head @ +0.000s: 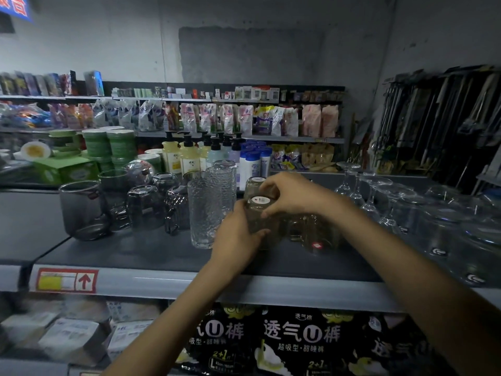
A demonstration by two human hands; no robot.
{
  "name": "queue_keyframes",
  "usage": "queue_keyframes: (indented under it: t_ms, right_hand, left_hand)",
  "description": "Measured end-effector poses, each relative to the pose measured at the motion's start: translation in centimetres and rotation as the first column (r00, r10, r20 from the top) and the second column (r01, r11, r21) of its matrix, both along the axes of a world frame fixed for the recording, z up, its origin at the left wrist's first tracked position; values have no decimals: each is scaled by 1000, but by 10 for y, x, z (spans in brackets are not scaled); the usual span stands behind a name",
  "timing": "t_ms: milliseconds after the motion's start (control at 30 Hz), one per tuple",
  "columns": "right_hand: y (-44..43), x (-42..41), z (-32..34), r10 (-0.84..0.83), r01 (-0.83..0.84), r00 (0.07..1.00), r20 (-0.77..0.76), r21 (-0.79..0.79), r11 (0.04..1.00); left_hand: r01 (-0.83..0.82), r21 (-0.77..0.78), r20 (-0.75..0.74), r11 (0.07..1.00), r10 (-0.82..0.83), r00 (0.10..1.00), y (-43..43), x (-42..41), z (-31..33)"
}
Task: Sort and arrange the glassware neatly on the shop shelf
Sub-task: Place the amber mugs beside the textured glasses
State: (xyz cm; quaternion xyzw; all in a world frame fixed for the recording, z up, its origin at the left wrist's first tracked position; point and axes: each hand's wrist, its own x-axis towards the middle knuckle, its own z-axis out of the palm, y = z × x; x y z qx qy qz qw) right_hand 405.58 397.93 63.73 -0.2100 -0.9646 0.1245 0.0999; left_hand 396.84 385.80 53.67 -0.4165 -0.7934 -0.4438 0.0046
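Observation:
On the dark shelf stands an upside-down clear glass with a white sticker on its base. My left hand grips its side from the left. My right hand curls over its top from the right. A second upturned glass stands just behind it. More clear glasses sit under my right wrist. Tall textured tumblers stand directly left of my left hand. Smoky grey glasses and a grey jug fill the shelf's left part.
Upturned wine glasses and low clear bowls crowd the right of the shelf. Pump bottles and green plates stand behind. The shelf's front strip carries a red price label. Black packages lie on the shelf below.

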Motion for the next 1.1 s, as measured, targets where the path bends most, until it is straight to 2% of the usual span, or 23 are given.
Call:
queue_keyframes:
  t_ms: [100, 300, 500, 733, 900, 1100]
  right_hand:
    - [15, -11, 10, 40, -38, 994, 107, -16, 999]
    - [34, -31, 15, 64, -63, 989, 136, -11, 998]
    - [47, -39, 6, 75, -74, 996, 55, -16, 997]
    - [57, -36, 1, 129, -129, 992, 1, -64, 990]
    - [62, -35, 1, 120, -135, 984, -133, -109, 985]
    - [66, -36, -5, 122, -132, 985, -121, -84, 988]
  left_hand:
    - [-45, -56, 4, 997, 45, 999, 11, -2, 4]
    - [-127, -23, 18, 992, 128, 992, 29, -3, 1]
    - [-195, -27, 30, 980, 196, 980, 38, -2, 2]
    - [-187, 16, 15, 982, 187, 982, 38, -5, -5]
    - [-176, 52, 11, 983, 175, 984, 40, -4, -7]
    - [-190, 57, 7, 980, 190, 982, 41, -4, -8]
